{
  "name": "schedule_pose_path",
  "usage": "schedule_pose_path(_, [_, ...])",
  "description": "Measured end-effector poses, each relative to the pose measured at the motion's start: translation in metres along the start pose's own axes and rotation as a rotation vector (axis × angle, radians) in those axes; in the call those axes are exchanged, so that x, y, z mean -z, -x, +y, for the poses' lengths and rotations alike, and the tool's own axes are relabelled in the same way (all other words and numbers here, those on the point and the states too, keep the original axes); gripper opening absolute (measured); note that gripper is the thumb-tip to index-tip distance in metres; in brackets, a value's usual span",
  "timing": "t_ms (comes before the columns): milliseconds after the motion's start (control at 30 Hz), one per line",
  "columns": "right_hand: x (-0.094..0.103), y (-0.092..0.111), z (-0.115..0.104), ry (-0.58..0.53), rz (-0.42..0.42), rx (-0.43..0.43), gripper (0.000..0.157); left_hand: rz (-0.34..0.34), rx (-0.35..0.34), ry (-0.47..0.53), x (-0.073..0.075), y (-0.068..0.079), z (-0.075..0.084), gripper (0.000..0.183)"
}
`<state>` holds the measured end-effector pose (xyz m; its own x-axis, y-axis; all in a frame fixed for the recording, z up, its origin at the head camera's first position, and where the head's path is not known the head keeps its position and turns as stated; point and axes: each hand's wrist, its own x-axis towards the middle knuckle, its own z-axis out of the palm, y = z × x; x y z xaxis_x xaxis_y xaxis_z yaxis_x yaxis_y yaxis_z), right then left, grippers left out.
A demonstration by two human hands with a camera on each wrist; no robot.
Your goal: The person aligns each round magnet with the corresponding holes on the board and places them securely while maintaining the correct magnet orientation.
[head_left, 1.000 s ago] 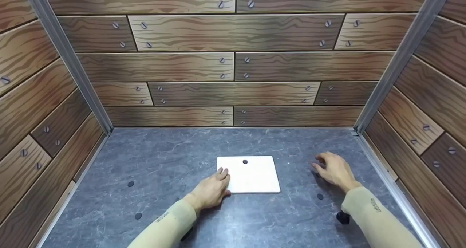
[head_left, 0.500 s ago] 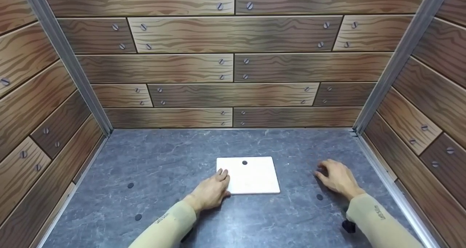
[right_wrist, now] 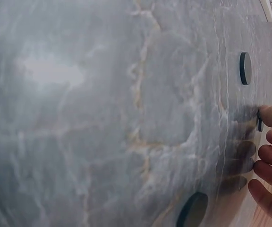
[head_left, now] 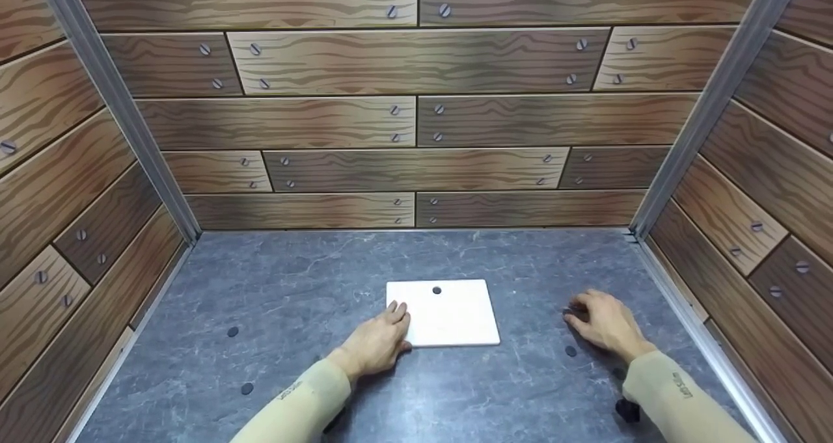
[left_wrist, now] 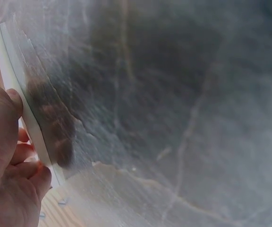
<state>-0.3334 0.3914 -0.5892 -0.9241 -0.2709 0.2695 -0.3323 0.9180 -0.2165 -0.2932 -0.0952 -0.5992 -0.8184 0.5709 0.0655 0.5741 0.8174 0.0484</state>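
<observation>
- Head view: I look down on a grey, marble-patterned tabletop (head_left: 306, 280), boxed in by plank-patterned walls (head_left: 416, 121) with metal rails (head_left: 693, 131) in the corners. A flat white board (head_left: 452, 316) lies near the middle, with a black dot (head_left: 436, 290) close to its far edge.
- My left hand (head_left: 373, 342) is at the board's left side: two fingertips, close together, lie over its top, and my thumb is by the near corner.
- My right hand (head_left: 606, 319) is well to the right of the board, fingers curled toward the thumb. Two black discs, a farther one (head_left: 233, 332) and a nearer one (head_left: 246, 388), lie left of my left hand.
- Left wrist view: the white board shows as a thin, slanting strip. My thumb and bent fingers grip its edge; their dark reflection shows in the glossy tabletop.
- Right wrist view: my thumb and forefinger pinch a small black disc (right_wrist: 260, 124), mostly hidden; my other fingers are bent and slightly spread. An upper disc (right_wrist: 245, 68) and a lower disc (right_wrist: 192, 210) lie apart from my fingers.
</observation>
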Motion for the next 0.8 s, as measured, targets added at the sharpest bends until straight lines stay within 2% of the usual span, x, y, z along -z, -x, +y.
schedule_pose_path(400, [-0.0003, 0.002, -0.001, 0.019, 0.013, 0.024, 0.021, 0.014, -0.014, -0.011, -0.0034, 0.0, -0.0029, 0.059])
schedule_pose_path(633, [-0.0074, 0.0016, 0.0057, -0.009, 0.045, 0.024, 0.025, 0.024, -0.031, -0.013, -0.003, -0.0003, -0.0034, 0.057])
schedule_pose_path(800, [-0.005, 0.0008, 0.0015, -0.002, 0.012, 0.011, 0.019, 0.016, -0.025, -0.004, -0.0029, -0.0011, -0.0029, 0.058])
